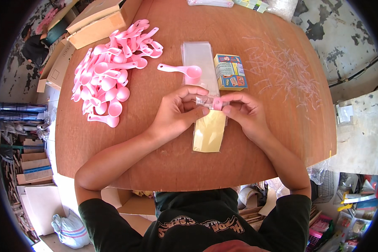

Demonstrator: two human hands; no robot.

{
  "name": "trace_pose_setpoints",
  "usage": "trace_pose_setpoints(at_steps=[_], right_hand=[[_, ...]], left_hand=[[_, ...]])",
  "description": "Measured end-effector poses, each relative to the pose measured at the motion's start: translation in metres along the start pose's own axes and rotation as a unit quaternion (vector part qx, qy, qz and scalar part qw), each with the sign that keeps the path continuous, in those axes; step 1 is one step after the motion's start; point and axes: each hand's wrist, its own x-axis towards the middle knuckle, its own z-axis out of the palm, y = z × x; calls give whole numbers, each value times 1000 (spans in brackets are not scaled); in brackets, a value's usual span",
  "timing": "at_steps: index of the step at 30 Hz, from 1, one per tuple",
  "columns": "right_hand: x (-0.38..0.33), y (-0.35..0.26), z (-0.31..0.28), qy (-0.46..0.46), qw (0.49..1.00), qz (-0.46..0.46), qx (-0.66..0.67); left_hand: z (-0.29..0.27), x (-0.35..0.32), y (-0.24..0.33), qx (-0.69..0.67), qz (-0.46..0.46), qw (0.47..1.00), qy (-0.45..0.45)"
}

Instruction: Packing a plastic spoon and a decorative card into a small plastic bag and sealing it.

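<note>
My left hand [177, 110] and my right hand [248, 114] meet near the middle of the table, thumbs and forefingers pinched. Between them is crinkled clear plastic film [203, 101], and a small pink piece [217, 103] shows by my right fingertips; its full shape is hidden. Just below the fingers lies a pale yellow card [208, 133] in a clear sleeve. A pink measuring spoon [192, 73] rests beyond my left hand, on a stack of clear plastic bags [197, 52]. To the right of that stack stands a colourful small box [231, 72].
Many pink measuring spoons [107, 75] are heaped at the left of the wooden table [155, 168]. Thin clear plastic strips [285, 71] lie scattered at the right. An open cardboard box [98, 25] sits at the far left corner, clear-wrapped packs [210, 2] at the far edge.
</note>
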Motion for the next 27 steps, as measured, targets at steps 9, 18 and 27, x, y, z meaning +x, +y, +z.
trace_pose_setpoints(at_steps=[9,18,27], right_hand=[[1,-5,-6,37,986,68,151],[-4,-3,4,-15,999,38,12],[-6,-3,13,-26,992,-34,-118]], left_hand=[[-3,-33,105,71,-123,974,-176],[-21,-98,125,148,-276,893,-323],[-42,-233,30,337,-456,622,-540]])
